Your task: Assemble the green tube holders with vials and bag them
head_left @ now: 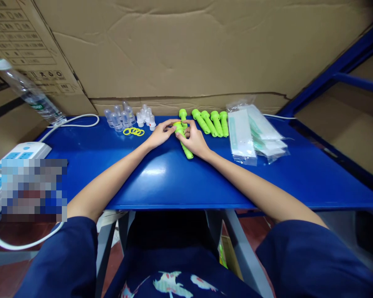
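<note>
Both my hands meet over a lime-green plastic tube (186, 150) lying on the blue table (161, 178). My right hand (195, 140) is wrapped round the tube's upper part. The fingertips of my left hand (160, 133) pinch at the tube's head, where a yellow ring (178, 124) seems to sit. Another green tube (182, 114) stands just behind my fingers. Several more green tubes (211, 122) lie in a row to the right. A few loose yellow rings (134, 132) lie left of my left hand.
Several clear vials (118, 118) and small white caps (145, 116) stand at the back left. Clear plastic pouches (255, 132) are stacked at the right. A water bottle (27, 93) leans at the far left above a white power strip (15, 155). Cardboard (186, 49) backs the table.
</note>
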A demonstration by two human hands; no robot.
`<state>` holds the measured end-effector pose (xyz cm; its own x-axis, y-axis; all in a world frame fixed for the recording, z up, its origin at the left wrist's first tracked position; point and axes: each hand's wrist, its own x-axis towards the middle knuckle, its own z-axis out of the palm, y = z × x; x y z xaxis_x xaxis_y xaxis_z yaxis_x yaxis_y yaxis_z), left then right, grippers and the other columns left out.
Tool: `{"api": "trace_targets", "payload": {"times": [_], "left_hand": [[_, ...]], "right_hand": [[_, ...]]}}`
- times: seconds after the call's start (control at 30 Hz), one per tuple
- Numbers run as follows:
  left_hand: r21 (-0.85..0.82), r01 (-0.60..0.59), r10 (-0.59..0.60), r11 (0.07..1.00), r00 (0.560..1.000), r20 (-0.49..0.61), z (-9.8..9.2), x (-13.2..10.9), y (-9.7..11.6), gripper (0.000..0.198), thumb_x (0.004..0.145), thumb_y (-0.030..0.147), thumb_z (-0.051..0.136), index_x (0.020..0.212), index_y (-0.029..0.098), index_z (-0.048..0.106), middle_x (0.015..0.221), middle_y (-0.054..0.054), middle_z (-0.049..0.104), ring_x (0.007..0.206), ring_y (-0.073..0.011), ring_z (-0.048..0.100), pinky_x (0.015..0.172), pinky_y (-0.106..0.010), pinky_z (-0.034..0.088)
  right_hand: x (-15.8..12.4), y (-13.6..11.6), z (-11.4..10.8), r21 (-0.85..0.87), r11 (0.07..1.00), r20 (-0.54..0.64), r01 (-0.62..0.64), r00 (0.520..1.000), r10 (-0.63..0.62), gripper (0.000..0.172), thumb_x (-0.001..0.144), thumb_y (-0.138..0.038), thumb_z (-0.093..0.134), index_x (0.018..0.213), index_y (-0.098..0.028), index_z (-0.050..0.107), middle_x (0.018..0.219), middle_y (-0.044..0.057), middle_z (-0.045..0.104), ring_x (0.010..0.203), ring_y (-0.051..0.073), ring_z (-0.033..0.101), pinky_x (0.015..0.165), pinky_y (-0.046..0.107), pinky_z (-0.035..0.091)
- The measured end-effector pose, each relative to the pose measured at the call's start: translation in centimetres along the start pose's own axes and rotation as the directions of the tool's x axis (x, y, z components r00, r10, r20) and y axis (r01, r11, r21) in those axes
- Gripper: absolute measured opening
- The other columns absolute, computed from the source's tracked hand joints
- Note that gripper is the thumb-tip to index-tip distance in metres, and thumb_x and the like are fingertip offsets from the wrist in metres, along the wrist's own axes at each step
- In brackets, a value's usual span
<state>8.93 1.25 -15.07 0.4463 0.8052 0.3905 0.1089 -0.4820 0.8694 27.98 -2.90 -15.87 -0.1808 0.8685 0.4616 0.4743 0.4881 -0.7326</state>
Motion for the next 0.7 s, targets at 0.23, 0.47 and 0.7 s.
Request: {"api": "trace_targets", "payload": {"times": [0.23, 0.47, 0.7], "left_hand": [[0.006, -0.002, 0.002, 1.000, 1.000, -0.016, 0.04, -0.03, 0.45, 0.037, 0.099, 0.035, 0.066, 0.130, 0.019, 0.075, 0.136, -0.012, 0.076, 0.130, -0.0259, 0.067, 0.114, -0.040, 0.052], [-0.014, -0.020, 0.020, 1.000, 0.999, -0.025, -0.32, -0.15, 0.57, 0.042, 0.098, 0.050, 0.068, 0.124, 0.017, 0.077, 0.134, -0.014, 0.076, 0.128, -0.0271, 0.068, 0.112, -0.040, 0.053], [-0.006, -0.027, 0.027, 1.000, 0.999, -0.025, -0.40, -0.18, 0.53, 0.053, 0.097, 0.059, 0.069, 0.129, 0.017, 0.074, 0.133, -0.014, 0.076, 0.115, -0.0244, 0.072, 0.101, -0.036, 0.059]], "right_hand": [[-0.10, 0.04, 0.16, 0.018, 1.000, -0.028, -0.013, 1.000, 0.014, 0.062, 0.090, -0.067, 0.070, 0.129, -0.025, 0.046, 0.078, -0.003, 0.060, 0.065, 0.021, 0.064, 0.072, 0.038, 0.054], [-0.09, -0.36, 0.19, -0.018, 1.000, -0.011, -0.021, 1.000, 0.020, 0.077, 0.092, -0.066, 0.066, 0.147, -0.013, 0.054, 0.078, 0.002, 0.066, 0.072, 0.024, 0.068, 0.081, 0.043, 0.057], [-0.08, -0.55, 0.10, 0.021, 1.000, 0.012, -0.008, 1.000, 0.008, 0.074, 0.092, -0.059, 0.066, 0.150, -0.013, 0.057, 0.083, 0.004, 0.070, 0.075, 0.024, 0.070, 0.083, 0.041, 0.058]]}}
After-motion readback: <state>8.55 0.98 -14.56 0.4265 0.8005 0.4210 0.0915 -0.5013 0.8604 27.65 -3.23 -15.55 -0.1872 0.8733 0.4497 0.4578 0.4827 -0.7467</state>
